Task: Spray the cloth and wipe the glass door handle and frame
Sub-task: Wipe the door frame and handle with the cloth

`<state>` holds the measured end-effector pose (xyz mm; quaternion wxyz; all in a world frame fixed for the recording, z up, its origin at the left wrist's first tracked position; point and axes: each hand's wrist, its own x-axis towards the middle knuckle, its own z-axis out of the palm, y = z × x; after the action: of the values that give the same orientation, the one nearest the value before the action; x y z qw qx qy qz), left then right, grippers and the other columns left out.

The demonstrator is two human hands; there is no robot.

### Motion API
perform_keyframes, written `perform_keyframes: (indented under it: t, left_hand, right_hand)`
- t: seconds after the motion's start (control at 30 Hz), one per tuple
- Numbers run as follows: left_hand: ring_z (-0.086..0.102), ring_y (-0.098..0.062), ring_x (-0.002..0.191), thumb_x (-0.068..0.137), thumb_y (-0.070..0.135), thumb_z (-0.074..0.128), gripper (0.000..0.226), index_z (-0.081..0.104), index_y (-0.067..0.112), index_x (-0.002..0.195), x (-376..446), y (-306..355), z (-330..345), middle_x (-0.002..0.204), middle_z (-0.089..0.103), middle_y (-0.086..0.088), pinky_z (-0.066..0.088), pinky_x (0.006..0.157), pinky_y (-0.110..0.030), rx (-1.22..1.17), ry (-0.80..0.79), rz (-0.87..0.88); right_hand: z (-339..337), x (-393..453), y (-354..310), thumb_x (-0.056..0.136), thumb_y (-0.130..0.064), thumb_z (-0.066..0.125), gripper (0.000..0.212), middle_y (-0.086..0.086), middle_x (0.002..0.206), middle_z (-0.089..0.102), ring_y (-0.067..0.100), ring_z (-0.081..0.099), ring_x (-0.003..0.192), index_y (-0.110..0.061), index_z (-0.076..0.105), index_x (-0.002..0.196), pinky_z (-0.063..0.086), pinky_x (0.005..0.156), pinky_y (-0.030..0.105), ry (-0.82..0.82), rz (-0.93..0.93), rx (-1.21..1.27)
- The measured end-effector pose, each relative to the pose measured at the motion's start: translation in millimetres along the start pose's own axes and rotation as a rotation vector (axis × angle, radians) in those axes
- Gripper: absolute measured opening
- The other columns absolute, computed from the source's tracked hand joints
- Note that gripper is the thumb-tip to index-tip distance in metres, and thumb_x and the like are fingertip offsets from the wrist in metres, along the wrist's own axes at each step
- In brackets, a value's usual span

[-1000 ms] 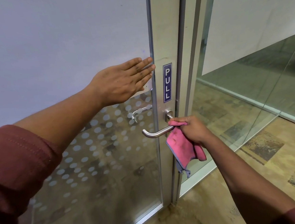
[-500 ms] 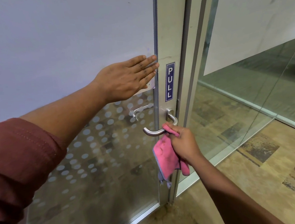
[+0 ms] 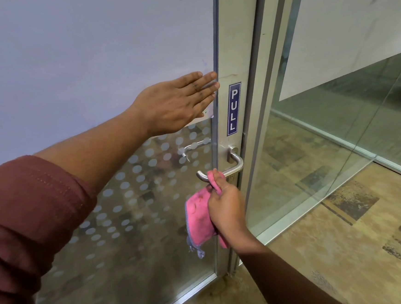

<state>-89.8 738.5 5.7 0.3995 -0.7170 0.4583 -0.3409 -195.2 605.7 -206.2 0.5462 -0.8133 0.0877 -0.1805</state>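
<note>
— Cloth first: where is the pink microfibre cloth (image 3: 200, 218) with the grey stitched edge?
— Bunched in the right hand (image 3: 225, 206), fingers pinched on its top corner, which presses against the brushed-metal lever door handle (image 3: 232, 167); the rest hangs left of and below the knuckles.
— And the left hand (image 3: 175, 103)?
— Farther up, flat with fingers together against the frosted glass door (image 3: 92, 64), fingertips at the silver aluminium frame (image 3: 237, 53), just left of the blue PULL sticker (image 3: 233, 109).

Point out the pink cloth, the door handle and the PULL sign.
pink cloth (image 3: 198, 214), head view, middle of hanging part.
door handle (image 3: 234, 170), head view, bare lever near bend.
PULL sign (image 3: 233, 109), head view, centre.
</note>
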Motion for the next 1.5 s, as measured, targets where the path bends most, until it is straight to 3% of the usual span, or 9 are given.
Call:
perform_keyframes:
  t: [0.1,0.2,0.37,0.5,0.77,0.97,1.13,1.3,1.5]
  left_hand:
    - [0.007,-0.033,0.154,0.096,0.027,-0.031,0.075,0.004,-0.001,0.156,-1,0,1,0.165,0.012,-0.02,0.008,0.126,-0.043,0.011,0.006,-0.003]
    - [0.007,-0.033,0.154,0.098,0.028,-0.026,0.071,0.005,-0.001,0.156,-1,-1,-1,0.165,0.012,-0.02,0.008,0.126,-0.043,0.0,0.006,-0.008]
    - [0.002,-0.033,0.154,0.101,0.028,-0.017,0.064,-0.001,-0.001,0.156,0,-1,1,0.166,0.006,-0.021,0.01,0.127,-0.045,0.012,-0.014,0.0]
    - [0.002,-0.034,0.154,0.101,0.029,-0.016,0.064,-0.002,-0.001,0.156,-1,-2,-1,0.166,0.005,-0.021,0.01,0.126,-0.045,0.002,-0.029,-0.01]
    - [0.0,-0.033,0.154,0.102,0.03,-0.012,0.063,-0.004,-0.001,0.156,0,-1,-2,0.166,0.003,-0.021,0.007,0.127,-0.044,0.025,-0.038,-0.016]
    - [0.0,-0.034,0.154,0.101,0.029,-0.016,0.064,-0.003,-0.002,0.156,0,0,-1,0.166,0.003,-0.022,0.009,0.126,-0.045,0.022,-0.049,-0.013]
    - [-0.001,-0.034,0.154,0.098,0.027,-0.022,0.066,-0.005,-0.002,0.156,0,1,-1,0.166,0.002,-0.022,0.007,0.127,-0.044,0.034,-0.042,-0.005]
    - [0.0,-0.035,0.154,0.096,0.025,-0.029,0.07,-0.004,-0.003,0.156,0,1,-2,0.166,0.003,-0.022,0.008,0.127,-0.044,0.043,-0.043,-0.004]
    - [-0.005,-0.035,0.154,0.088,0.023,-0.042,0.076,-0.012,-0.003,0.153,-2,1,0,0.165,-0.003,-0.022,0.001,0.126,-0.045,0.067,-0.04,0.001]
  right_hand:
    - [11,-6,-5,0.092,-0.006,0.053,0.051,-0.013,0.133,0.064,-0.011,0.055,0.111,-0.033,0.059,0.135,0.031,0.09,-0.006,-0.09,-0.044,-0.126]
    - [23,-15,-13,0.094,-0.008,0.051,0.049,-0.006,0.124,0.071,0.012,0.07,0.104,-0.036,0.059,0.134,0.049,0.095,0.016,-0.251,-0.088,-0.232]
    - [5,-2,-38,0.092,-0.012,0.054,0.042,0.0,0.116,0.074,0.023,0.072,0.1,-0.036,0.062,0.127,0.059,0.089,0.041,-0.171,-0.212,-0.219]
    - [-12,26,-51,0.088,-0.009,0.054,0.039,-0.001,0.107,0.077,0.028,0.072,0.097,-0.029,0.072,0.116,0.055,0.083,0.031,-0.147,-0.204,-0.373]
    - [-22,14,-50,0.087,-0.013,0.05,0.035,-0.003,0.103,0.077,0.029,0.069,0.097,-0.032,0.074,0.104,0.055,0.08,0.036,-0.32,-0.275,-0.586]
    - [-99,74,-46,0.08,-0.013,0.051,0.028,-0.017,0.091,0.074,0.022,0.068,0.086,-0.037,0.065,0.082,0.042,0.054,0.024,-0.266,-0.279,-0.715]
    - [-106,103,-16,0.088,-0.013,0.053,0.04,0.001,0.113,0.074,0.028,0.066,0.098,-0.038,0.071,0.113,0.051,0.074,0.034,-0.373,-0.219,-0.751]
    - [-95,81,9,0.092,-0.01,0.054,0.042,0.006,0.12,0.073,0.031,0.066,0.109,-0.034,0.07,0.121,0.054,0.087,0.039,-0.25,-0.214,-0.532]
    - [-79,41,3,0.092,-0.002,0.051,0.048,-0.003,0.13,0.068,0.018,0.063,0.12,-0.03,0.067,0.127,0.047,0.095,0.021,-0.207,-0.178,-0.336]
